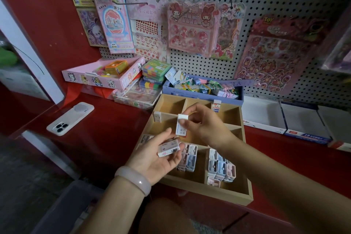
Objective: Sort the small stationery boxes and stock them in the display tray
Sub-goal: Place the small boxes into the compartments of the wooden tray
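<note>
Head view: the left hand (158,155) grips a pink-printed small box (169,148); the right hand (201,122) pinches a white box (181,124) upright, both above the wooden display tray (245,182) on the red worktop (106,125), whose near compartments hold pastel boxes (221,166).

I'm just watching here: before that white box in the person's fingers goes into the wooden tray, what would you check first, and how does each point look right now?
1. Right hand has a firm pinch on the white box: ok, fingers and thumb grip it above the tray.
2. Left hand is secure on the pinkish box: ok, fingers curl round it.
3. Wooden tray has free compartments: ok, several far ones look bare.
4. Matching kind already placed: cannot tell; a white box stands at the far edge, but print is too small to compare.
5. Near compartments hold rows of small boxes upright: ok.
6. Phone is out of the way: ok, it lies left of the tray.
</note>
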Demonstrator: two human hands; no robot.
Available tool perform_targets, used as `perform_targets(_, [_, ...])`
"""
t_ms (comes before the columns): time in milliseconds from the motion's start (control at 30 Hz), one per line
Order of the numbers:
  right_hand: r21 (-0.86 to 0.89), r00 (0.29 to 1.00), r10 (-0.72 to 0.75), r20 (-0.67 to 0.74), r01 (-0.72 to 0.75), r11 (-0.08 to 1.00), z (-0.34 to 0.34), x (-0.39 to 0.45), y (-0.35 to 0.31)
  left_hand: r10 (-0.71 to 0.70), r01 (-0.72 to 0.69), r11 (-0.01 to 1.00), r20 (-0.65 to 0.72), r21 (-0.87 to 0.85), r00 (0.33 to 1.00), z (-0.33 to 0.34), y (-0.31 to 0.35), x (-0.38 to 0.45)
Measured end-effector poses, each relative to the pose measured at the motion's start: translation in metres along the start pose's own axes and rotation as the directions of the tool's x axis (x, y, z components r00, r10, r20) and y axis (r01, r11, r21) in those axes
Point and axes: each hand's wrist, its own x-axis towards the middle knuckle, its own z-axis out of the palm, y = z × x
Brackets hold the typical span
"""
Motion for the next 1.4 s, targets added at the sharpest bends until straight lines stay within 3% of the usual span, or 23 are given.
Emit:
perform_targets(167, [-0.187, 0.989, 0.034, -0.145, -0.061, 0.981, 0.003, 0.031, 0.013, 0.049, -0.055, 0.992, -0.057, -0.111, 0.997, -0.009, 0.01, 0.005])
perform_targets(300, [-0.494, 0.997, -0.006, -0.082, -0.036, 0.869, 0.027, 0.071, 0.023, 0.144, -0.156, 0.978, -0.092, -0.136, 0.985, -0.025, 0.023, 0.005])
perform_targets(500, [-0.736, 0.999, 0.028, 0.031, 0.004, 0.677, 0.076, 0.108, 0.044, 0.239, -0.248, 0.958, -0.074, -0.143, 0.968, -0.062, 0.039, 0.007])
perform_targets(800, [-0.805, 0.999, 0.034, -0.009, -0.028, 0.593, 0.091, 0.12, 0.064, 0.222, -0.223, 0.97, -0.021, -0.096, 0.975, -0.091, 0.045, 0.01])
perform_targets(967, [-0.82, 0.997, 0.074, 0.015, -0.03, 0.571, 0.087, 0.119, 0.055, 0.23, -0.242, 0.966, -0.125, -0.093, 0.965, -0.083, 0.044, 0.008])
perform_targets(1033, [-0.8, 1.0, -0.007, 0.018, 0.018, 0.599, 0.083, 0.113, 0.045, 0.205, -0.226, 0.971, -0.215, -0.078, 0.955, -0.082, 0.045, 0.007])
perform_targets(1100, [-0.675, 0.991, -0.134, 0.025, 0.116, 0.729, 0.078, 0.101, 0.031, 0.171, -0.195, 0.978, -0.254, -0.072, 0.952, -0.08, 0.044, 0.007])
perform_targets(1200, [-0.334, 0.954, -0.184, 0.238, 0.258, 0.906, 0.07, 0.073, 0.005, 0.148, -0.157, 0.987, -0.256, -0.015, 0.955, -0.077, 0.041, 0.009])
perform_targets(1267, [-0.278, 0.887, -0.233, 0.399, 0.359, 0.891, 0.066, 0.056, -0.005, 0.158, -0.157, 0.987, -0.253, 0.022, 0.955, -0.071, 0.037, 0.009])
perform_targets(1400, [-0.365, 0.779, -0.324, 0.537, 0.561, 0.743, 0.074, 0.045, -0.007, 0.242, -0.214, 0.964, -0.191, 0.157, 0.951, -0.061, 0.028, 0.004])
